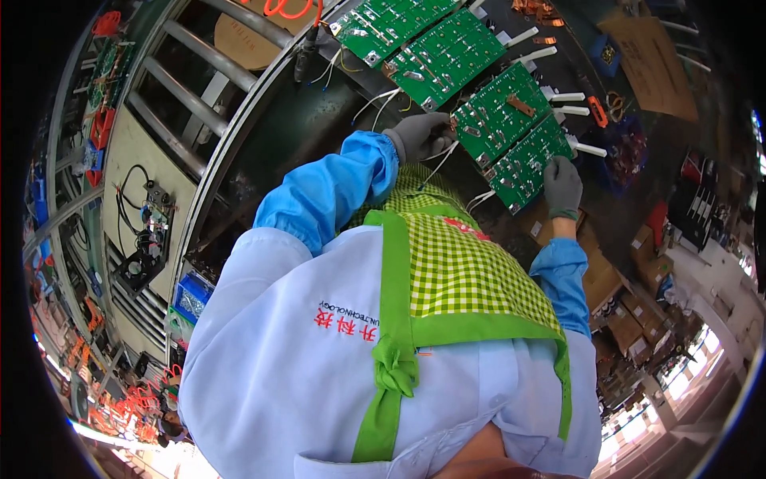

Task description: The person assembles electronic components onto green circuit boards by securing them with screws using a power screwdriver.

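Scissors (613, 107) and a flat cardboard sheet (658, 68) lie beyond the right fingers (556, 165), metal conveyor rollers (185, 96) left of the left fingers (436, 124)

What the left hand (416, 137) touches is unclear; the top edge crops orange hose (286, 11).

An electronics assembly workshop: green circuit boards (448, 60) lie in a row on a dark table (331, 116), beside a conveyor of metal rollers (183, 96); an orange hose (320, 11) loops at the top, and cardboard boxes (626, 329) stand at the right.
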Demonstrator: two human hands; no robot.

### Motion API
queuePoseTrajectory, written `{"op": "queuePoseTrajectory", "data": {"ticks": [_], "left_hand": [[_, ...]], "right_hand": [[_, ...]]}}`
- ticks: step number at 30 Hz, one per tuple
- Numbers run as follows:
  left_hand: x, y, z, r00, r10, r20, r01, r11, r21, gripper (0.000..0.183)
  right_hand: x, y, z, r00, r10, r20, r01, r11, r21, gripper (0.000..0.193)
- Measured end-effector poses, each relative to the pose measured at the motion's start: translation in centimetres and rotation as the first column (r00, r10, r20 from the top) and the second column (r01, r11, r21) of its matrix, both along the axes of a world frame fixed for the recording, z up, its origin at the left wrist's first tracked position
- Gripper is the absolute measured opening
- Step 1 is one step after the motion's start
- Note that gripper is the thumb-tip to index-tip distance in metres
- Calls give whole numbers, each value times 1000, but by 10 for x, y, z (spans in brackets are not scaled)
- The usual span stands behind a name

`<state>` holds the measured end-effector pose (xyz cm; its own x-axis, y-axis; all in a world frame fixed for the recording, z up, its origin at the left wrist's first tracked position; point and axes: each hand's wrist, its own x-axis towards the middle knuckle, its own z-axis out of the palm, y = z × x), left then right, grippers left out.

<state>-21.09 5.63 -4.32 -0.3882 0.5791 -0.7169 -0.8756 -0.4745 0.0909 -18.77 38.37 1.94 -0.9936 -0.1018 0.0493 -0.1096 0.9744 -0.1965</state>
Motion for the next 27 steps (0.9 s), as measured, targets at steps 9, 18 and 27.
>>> {"op": "queuePoseTrajectory", "data": {"ticks": [9,18,27], "left_hand": [[2,-3,-14,999,27,-31,-23,993,118,21],[10,4,-55,868,-31,-496,13,999,-40,22],[14,0,-21,965,35,-261,-25,999,42,28]], "right_hand": [[-21,-161,-12,924,364,-113,-381,887,-262,17],[-30,-160,-23,879,467,-91,-467,808,-360,14],[-36,-166,-20,938,297,177,-189,870,-456,15]]}}
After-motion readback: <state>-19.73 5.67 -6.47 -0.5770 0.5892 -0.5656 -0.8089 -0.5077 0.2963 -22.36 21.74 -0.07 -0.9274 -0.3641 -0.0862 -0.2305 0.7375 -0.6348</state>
